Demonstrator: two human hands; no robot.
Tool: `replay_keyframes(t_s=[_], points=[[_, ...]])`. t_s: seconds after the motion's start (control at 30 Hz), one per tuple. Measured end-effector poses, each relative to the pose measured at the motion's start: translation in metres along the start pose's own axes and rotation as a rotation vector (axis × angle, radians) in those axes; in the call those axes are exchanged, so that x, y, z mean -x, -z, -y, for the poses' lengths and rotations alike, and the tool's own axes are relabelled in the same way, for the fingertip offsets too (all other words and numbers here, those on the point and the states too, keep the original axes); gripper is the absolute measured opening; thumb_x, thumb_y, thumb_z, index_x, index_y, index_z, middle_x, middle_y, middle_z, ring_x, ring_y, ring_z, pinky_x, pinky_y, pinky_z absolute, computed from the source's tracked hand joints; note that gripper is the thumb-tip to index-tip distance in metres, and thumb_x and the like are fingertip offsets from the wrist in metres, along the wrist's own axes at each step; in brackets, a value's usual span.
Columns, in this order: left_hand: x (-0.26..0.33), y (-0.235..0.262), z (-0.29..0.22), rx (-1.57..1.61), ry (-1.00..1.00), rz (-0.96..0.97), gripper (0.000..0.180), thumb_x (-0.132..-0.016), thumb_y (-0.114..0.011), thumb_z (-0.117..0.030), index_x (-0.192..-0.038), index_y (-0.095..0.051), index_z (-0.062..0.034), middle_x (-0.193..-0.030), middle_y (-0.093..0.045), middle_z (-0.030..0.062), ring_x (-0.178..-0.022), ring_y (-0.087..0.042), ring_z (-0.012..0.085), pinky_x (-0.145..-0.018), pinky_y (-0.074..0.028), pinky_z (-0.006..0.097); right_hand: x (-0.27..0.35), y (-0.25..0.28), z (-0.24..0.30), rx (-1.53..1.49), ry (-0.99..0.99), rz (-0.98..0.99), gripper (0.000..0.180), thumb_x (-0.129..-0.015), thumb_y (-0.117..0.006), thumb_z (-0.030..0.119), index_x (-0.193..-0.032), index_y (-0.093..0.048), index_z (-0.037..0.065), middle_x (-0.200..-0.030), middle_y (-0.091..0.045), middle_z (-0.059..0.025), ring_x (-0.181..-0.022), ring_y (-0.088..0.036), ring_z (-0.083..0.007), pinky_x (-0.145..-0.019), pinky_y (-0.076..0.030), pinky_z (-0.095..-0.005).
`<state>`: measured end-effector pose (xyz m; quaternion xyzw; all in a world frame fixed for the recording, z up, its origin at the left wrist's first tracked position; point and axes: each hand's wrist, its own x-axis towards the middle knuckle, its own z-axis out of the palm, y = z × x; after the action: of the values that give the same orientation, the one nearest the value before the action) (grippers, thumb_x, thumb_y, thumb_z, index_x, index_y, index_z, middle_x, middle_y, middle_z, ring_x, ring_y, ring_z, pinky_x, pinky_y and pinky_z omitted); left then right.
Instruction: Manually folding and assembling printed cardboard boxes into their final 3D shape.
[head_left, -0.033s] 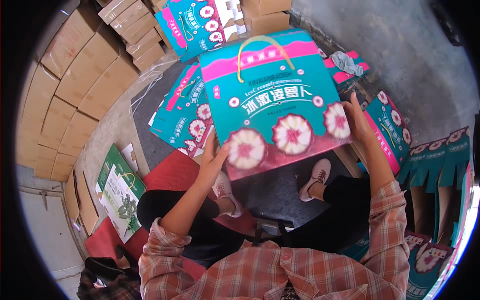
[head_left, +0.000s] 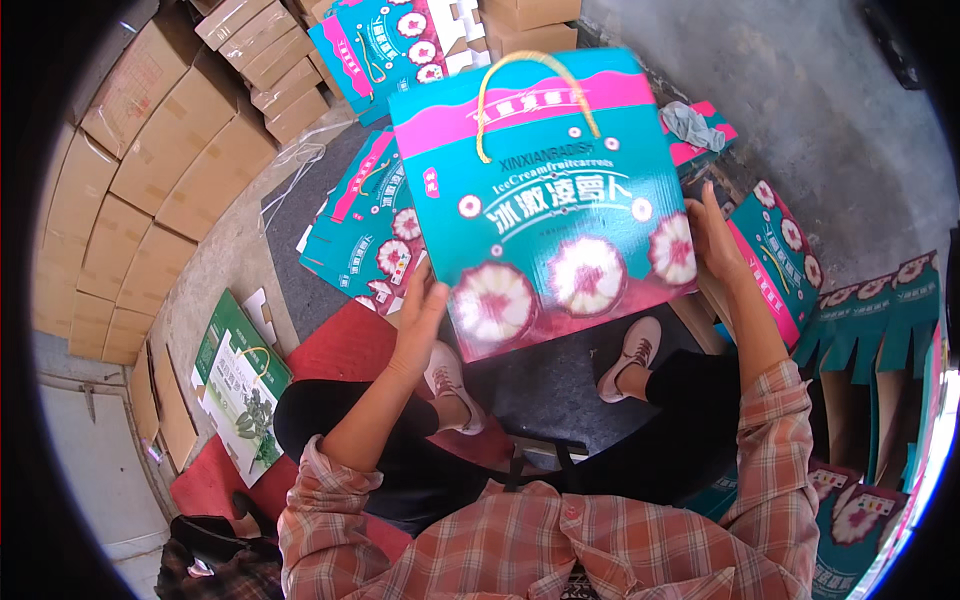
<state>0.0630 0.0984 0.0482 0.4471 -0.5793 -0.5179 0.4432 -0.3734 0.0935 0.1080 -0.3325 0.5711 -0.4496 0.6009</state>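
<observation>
A teal and pink gift box (head_left: pixel 560 130) with a yellow rope handle (head_left: pixel 535 58) is held up in front of me, its printed front turned toward me. Slices of a pink-and-white radish are pictured along its lower part. My left hand (head_left: pixel 420 315) presses against the lower left side edge, thumb nearest me. At the right side edge, my right hand (head_left: pixel 715 245) grips with its thumb pointing up. The fingers behind the box are partly hidden. Both hands support it above the dark mat (head_left: pixel 540 390), between my feet.
Flattened teal boxes (head_left: pixel 350 235) lie beyond my left hand. Brown cartons (head_left: pixel 150 170) are stacked at far left. A green-and-white box (head_left: pixel 235 390) lies near the red mat (head_left: pixel 335 360). More teal boxes (head_left: pixel 880 320) stand at right. A grey cloth (head_left: pixel 692 125) rests on another box.
The box has tipped so its front faces me more squarely, its top edge slightly higher. My left thumb has slid from the front face to the side edge. My right hand has barely moved.
</observation>
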Motion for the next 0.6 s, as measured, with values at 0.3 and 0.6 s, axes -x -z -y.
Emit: replay_keyframes(t_s=[0.3, 0.6], points=[[0.006, 0.009, 0.044, 0.223, 0.484, -0.049, 0.071, -0.091, -0.038, -0.062, -0.137, -0.037, -0.0082, -0.124, -0.053, 0.0117, -0.107, -0.056, 0.0297, -0.091, -0.042, 0.049, -0.014, 0.034, -0.069, 0.129, -0.058, -0.058, 0.068, -0.089, -0.044, 0.061, -0.135, -0.045, 0.011, -0.134, -0.050, -0.0108, -0.121, -0.049, -0.0309, -0.095, -0.040, -0.0540], [0.008, -0.010, 0.049, 0.235, 0.592, -0.074, 0.062, -0.093, -0.045, -0.048, -0.137, -0.042, -0.0050, -0.126, -0.055, 0.0122, -0.113, -0.052, 0.0247, -0.098, -0.037, 0.040, -0.017, 0.042, -0.099, 0.371, -0.325, 0.058, 0.041, -0.085, -0.058, 0.024, -0.124, -0.057, 0.011, -0.104, -0.064, -0.0048, -0.091, -0.060, -0.0153, -0.070, -0.048, -0.0321]])
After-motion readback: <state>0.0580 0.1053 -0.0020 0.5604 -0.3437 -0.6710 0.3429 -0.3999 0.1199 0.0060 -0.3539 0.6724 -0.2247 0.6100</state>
